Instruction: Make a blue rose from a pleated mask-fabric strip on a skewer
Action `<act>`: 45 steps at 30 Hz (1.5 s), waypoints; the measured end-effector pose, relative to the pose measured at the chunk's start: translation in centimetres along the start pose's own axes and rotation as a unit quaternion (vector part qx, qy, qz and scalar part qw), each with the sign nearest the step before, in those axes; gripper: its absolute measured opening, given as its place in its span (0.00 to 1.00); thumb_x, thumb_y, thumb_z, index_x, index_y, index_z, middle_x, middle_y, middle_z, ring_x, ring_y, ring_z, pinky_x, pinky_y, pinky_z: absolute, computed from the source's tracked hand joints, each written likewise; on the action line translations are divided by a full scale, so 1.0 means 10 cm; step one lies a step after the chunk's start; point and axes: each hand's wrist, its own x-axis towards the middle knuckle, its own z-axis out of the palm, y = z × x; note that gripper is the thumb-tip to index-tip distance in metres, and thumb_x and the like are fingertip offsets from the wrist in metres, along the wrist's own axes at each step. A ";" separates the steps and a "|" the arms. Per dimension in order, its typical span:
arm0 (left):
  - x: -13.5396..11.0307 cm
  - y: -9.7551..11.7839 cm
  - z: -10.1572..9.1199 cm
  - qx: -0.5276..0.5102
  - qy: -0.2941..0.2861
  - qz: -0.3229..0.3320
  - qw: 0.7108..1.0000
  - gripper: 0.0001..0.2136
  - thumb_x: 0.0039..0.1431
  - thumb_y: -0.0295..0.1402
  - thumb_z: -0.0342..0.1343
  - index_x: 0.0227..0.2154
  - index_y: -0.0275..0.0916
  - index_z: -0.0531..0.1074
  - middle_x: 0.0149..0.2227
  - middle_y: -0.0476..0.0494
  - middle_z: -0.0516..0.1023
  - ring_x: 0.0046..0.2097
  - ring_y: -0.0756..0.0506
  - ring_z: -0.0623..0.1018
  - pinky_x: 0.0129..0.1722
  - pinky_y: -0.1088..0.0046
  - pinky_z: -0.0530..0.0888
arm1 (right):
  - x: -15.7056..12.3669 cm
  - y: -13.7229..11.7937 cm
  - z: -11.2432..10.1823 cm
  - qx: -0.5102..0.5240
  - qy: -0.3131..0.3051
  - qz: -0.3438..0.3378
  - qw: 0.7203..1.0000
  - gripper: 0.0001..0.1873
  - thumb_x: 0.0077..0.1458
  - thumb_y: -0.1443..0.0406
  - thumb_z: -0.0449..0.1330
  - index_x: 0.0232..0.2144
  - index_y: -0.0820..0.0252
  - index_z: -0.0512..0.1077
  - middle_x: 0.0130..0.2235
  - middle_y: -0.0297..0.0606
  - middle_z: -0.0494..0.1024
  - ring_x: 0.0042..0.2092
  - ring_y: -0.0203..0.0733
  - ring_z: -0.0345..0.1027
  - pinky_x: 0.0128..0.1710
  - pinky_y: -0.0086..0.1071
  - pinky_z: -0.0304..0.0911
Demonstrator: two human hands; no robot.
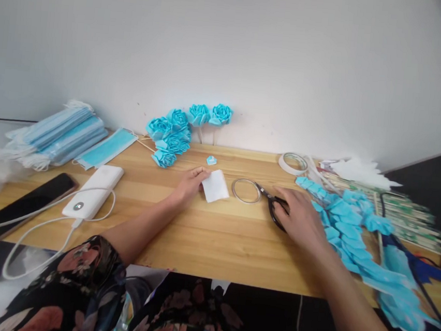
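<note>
My left hand (192, 183) pinches the edge of a small white square piece (216, 187), paper or mask cloth, just above the wooden table. To its right, my right hand (297, 212) has its fingers round the handles of black-handled scissors (274, 207), whose blades point left. The blade tips meet the rim of a thin metal-coloured ring (233, 190) lying flat between the hands. Beyond the white piece lies a small folded blue-and-white scrap (211, 160). Several blue handmade roses (174, 143) on sticks rest at the back, some leaning on the wall.
At left are a stack of blue face masks (57, 137), one single mask (107, 148), a white power bank (95, 190) with a cable and a dark phone (31, 204). Tape (293, 163), blue petal strips (349, 227) and bundled sticks (414, 220) occupy the right.
</note>
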 end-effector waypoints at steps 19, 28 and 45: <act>-0.04 0.02 0.00 0.050 -0.026 -0.012 0.998 0.20 0.47 0.48 0.66 0.25 0.35 0.70 0.22 0.52 0.69 0.24 0.53 0.67 0.27 0.78 0.62 | 0.39 0.13 0.06 -0.140 -0.098 0.028 0.985 0.27 0.57 0.65 0.53 0.59 0.62 0.65 0.51 0.52 0.78 0.49 0.59 0.73 0.45 0.47 0.68; -0.05 0.04 0.02 0.085 -0.046 -0.011 0.995 0.23 0.48 0.54 0.63 0.26 0.35 0.70 0.24 0.52 0.70 0.27 0.53 0.67 0.29 0.76 0.63 | 0.64 -0.34 0.07 -0.051 -0.032 -0.146 0.987 0.23 0.63 0.64 0.49 0.58 0.61 0.66 0.53 0.49 0.76 0.52 0.53 0.72 0.51 0.45 0.68; -0.05 0.02 0.01 0.109 -0.069 0.016 0.991 0.22 0.48 0.53 0.61 0.24 0.37 0.66 0.24 0.53 0.66 0.28 0.52 0.65 0.31 0.75 0.61 | 0.54 -0.33 0.61 -0.102 -0.020 -0.086 0.991 0.23 0.60 0.69 0.51 0.58 0.62 0.67 0.43 0.49 0.79 0.44 0.52 0.74 0.42 0.41 0.68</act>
